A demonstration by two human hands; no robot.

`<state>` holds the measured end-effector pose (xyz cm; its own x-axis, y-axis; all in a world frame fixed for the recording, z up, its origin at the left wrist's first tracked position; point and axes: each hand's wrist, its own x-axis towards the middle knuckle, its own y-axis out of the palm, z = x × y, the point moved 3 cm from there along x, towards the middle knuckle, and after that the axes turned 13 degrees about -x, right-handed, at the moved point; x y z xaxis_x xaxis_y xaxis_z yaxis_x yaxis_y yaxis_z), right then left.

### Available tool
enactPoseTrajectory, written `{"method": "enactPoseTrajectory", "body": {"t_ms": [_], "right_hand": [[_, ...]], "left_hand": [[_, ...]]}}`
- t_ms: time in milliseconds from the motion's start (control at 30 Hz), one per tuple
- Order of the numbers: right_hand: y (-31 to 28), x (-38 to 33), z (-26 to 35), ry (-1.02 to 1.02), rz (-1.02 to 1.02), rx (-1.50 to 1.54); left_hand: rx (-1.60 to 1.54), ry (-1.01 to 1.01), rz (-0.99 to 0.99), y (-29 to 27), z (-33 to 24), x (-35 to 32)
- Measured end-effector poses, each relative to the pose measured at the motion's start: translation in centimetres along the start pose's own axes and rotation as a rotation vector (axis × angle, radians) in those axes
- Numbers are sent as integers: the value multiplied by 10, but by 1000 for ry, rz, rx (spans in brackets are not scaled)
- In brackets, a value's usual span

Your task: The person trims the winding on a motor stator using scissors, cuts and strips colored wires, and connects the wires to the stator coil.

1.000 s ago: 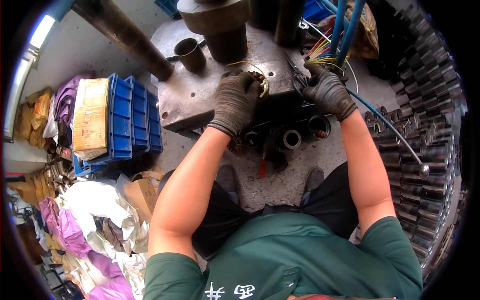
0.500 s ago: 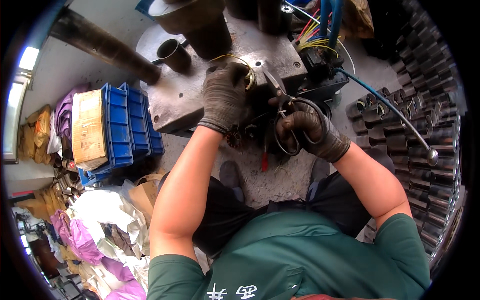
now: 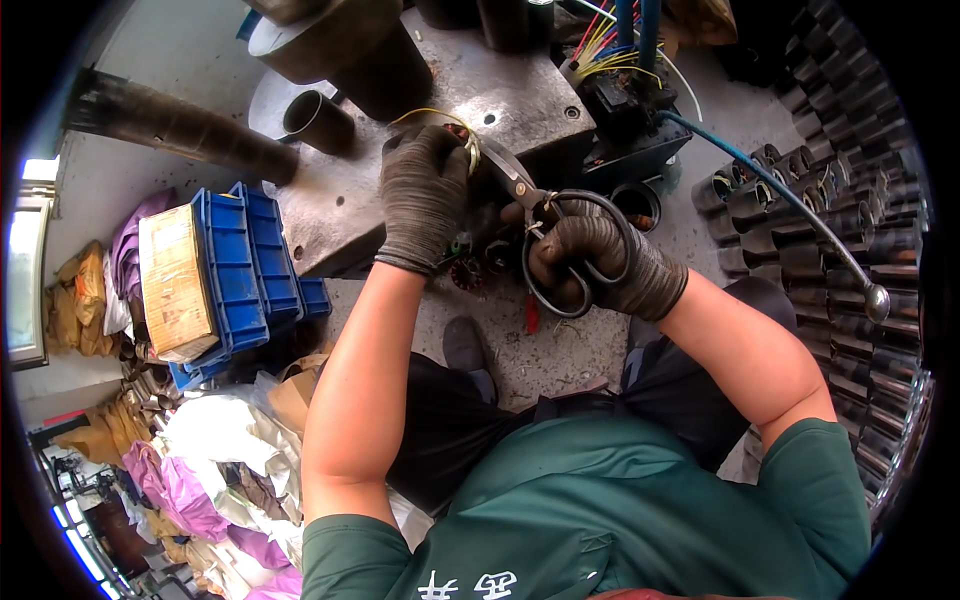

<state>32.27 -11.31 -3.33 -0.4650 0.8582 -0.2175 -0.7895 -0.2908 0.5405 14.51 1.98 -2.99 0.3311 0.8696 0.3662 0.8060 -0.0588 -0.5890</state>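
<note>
My left hand, in a dark knit glove, is closed over the metal table. From its fingers comes a thin yellow wire, which arcs back over the tabletop. A small part with a reddish end and a pale yellow loop shows beside the fingertips; the glove hides the rest. My right hand, gloved too, grips large scissors by their black loop handles. Their blades point up and left, with the tips close beside the pale loop. Whether they touch it I cannot tell.
On the metal table stand a short dark tube and a heavy press part. Blue crates with a cardboard box sit left. Coloured wires and a ball-ended lever are right, beside many stacked metal tubes.
The view has shifted slightly. The scissors have moved left relative to my left hand, so their tips are closer to the pale loop. Both hands keep their grip.
</note>
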Motion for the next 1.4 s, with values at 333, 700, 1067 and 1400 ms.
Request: {"method": "enactPoseTrajectory", "body": {"t_ms": [333,700,1067,1400], "right_hand": [[-24,3,24,118,225,308],[-6,4,12,-16,193,93],[15,16,-6,47,-129,-159],[-14,34,-9,-363,-534,-954]], "left_hand": [[-45,80,51,-1,-1,1],[-73,-33,107,-6,-2,1],[-27,57,84,-2,7,2],[19,120,84,-1,8,3]]}}
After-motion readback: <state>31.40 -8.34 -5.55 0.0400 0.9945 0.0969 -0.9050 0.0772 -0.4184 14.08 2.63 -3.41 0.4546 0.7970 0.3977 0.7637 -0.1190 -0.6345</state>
